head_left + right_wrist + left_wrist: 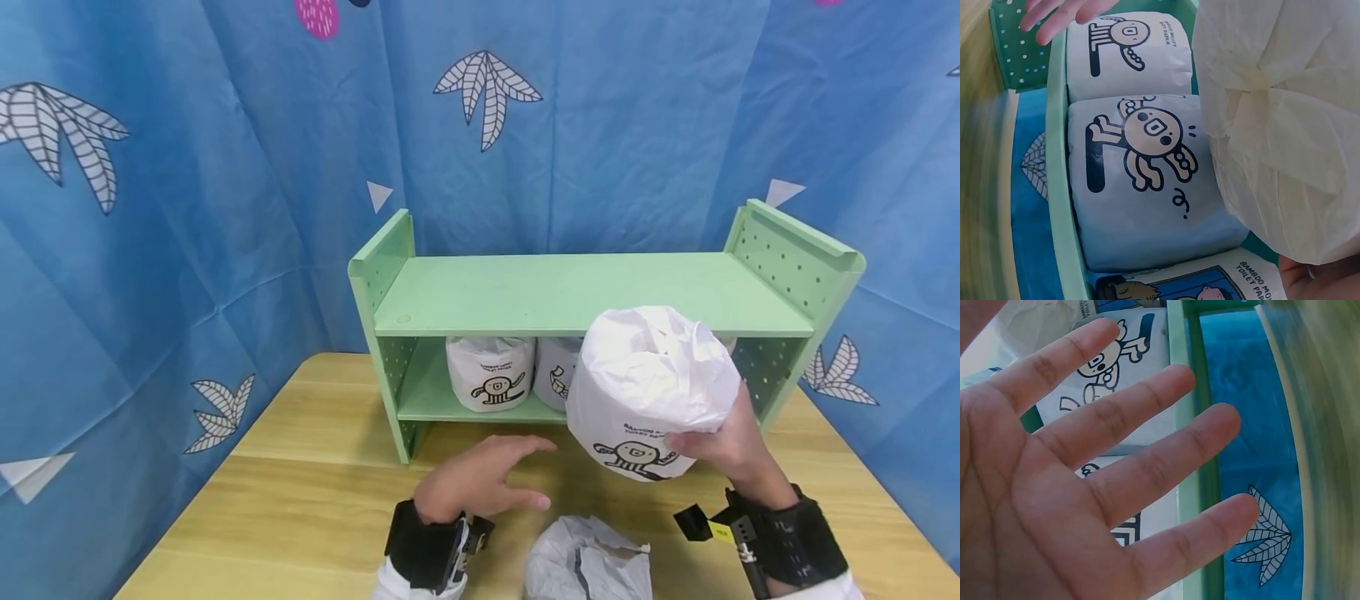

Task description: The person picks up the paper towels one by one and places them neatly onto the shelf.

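Two hands work in front of a pale green shelf unit (pixel 570 292) that stands toward the back edge of a wooden surface (pixel 300 475). The right hand (pixel 731 446) holds a wrapped toilet paper roll (pixel 648 387) from below and behind, fingers curled round its lower side in a firm grip. This roll is lifted above the surface, just in front of the right part of the shelf unit's lower shelf, tilted so its crumpled white top faces the head camera and a cartoon print shows near its bottom.

The left hand (pixel 480 483) hovers low over the middle of the surface, palm down, fingers spread and straight, gripping nothing; the left wrist view confirms the open palm (pixel 1054 500).

Two more wrapped rolls stand side by side on the lower shelf: one toward the left end (pixel 489 372) and a second beside it (pixel 557 375), partly hidden by the held roll.

At the front edge of the surface, between the two wrists, lies a crumpled grey-white wrapper (pixel 588 567). A blue patterned cloth (pixel 187 208) hangs behind and around everything.
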Demonstrator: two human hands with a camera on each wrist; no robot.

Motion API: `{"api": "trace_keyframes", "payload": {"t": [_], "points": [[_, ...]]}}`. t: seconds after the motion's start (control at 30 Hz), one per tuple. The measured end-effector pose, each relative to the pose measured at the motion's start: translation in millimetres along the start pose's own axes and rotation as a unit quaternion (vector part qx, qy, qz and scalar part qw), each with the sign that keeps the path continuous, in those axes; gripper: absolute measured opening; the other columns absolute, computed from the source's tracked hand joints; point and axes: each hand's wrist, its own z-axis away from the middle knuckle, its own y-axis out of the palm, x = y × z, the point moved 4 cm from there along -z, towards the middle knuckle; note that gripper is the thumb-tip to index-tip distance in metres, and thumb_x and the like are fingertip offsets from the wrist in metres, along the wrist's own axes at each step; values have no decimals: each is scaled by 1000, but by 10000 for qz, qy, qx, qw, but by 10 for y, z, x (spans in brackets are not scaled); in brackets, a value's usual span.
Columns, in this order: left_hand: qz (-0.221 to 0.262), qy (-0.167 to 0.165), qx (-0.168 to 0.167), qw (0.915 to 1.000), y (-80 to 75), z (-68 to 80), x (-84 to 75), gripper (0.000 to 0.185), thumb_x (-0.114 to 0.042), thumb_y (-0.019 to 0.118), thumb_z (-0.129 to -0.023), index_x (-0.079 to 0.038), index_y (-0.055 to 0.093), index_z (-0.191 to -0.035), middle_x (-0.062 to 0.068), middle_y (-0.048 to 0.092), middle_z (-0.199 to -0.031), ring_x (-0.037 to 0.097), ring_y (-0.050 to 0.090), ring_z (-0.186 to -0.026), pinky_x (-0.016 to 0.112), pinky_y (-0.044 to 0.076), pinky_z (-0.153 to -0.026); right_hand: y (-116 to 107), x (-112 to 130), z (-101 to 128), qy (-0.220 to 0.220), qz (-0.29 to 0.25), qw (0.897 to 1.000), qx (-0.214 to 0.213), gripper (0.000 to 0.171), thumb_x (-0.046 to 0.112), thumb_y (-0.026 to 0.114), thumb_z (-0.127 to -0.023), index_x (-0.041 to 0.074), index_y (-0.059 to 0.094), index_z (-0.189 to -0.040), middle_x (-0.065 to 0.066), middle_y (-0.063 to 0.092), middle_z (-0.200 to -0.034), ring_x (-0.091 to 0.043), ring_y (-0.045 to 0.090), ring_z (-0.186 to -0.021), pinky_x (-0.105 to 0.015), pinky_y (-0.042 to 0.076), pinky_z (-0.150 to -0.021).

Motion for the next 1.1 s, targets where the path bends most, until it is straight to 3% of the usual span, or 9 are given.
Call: {"api": "trace_keyframes", "payload": {"t": [0.33,0.7,1.1], "points": [[49,60,159,9998,80,-77,15,65,-45,65,-90,-10,47,-142,2,50,-142,17,46,-129,32,38,-106,-6,37,1,-129,-20,9996,-256,83,-12,67,-49,-8,49,-129,-14,63,-113,-21,63,-99,-25,53,-79],[16,62,282,9996,127,-109,9,63,-43,67,-89,-13,48,-141,1,50,-142,16,47,-129,31,38,-106,-19,114,-85,-322,-140,9994,-79,77,-11,71,-52,-11,50,-127,-16,64,-112,-22,64,-99,-26,55,-80],[232,-208,276,9991,114,-89,28,65,-42,68,-88,-14,47,-143,0,50,-142,17,47,-128,34,39,-106,-56,178,-205,-152,-211,9996,-116,83,-9,74,-53,-9,46,-131,-18,61,-116,-24,61,-102,-27,53,-83]]}}
